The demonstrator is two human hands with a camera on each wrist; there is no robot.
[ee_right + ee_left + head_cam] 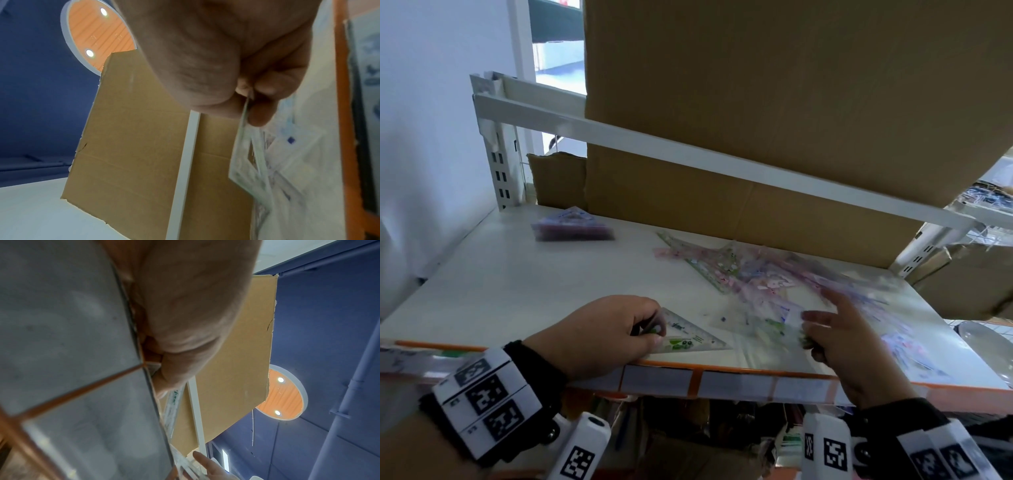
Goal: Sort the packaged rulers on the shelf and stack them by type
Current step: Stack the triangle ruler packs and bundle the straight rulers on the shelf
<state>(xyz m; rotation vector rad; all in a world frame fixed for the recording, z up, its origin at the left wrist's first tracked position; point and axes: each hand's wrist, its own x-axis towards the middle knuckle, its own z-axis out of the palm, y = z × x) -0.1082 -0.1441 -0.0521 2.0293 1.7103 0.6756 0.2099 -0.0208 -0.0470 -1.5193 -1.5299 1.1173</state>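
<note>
My left hand (619,334) grips a clear triangular ruler with green print (688,337) at the front edge of the white shelf (500,287); the same ruler (173,404) shows edge-on below the fingers in the left wrist view. My right hand (835,332) pinches a clear packaged triangle ruler (246,162) between thumb and fingers, its index finger stretched out over a loose, blurred pile of packaged rulers (767,277) in pink, green and blue. A small stack of purple triangle rulers (571,224) lies at the back left of the shelf.
Large cardboard boxes (756,102) stand behind the shelf. A white upper shelf rail (688,154) crosses overhead. The shelf front carries an orange price strip (722,373). More goods sit on the shelf below and at the right.
</note>
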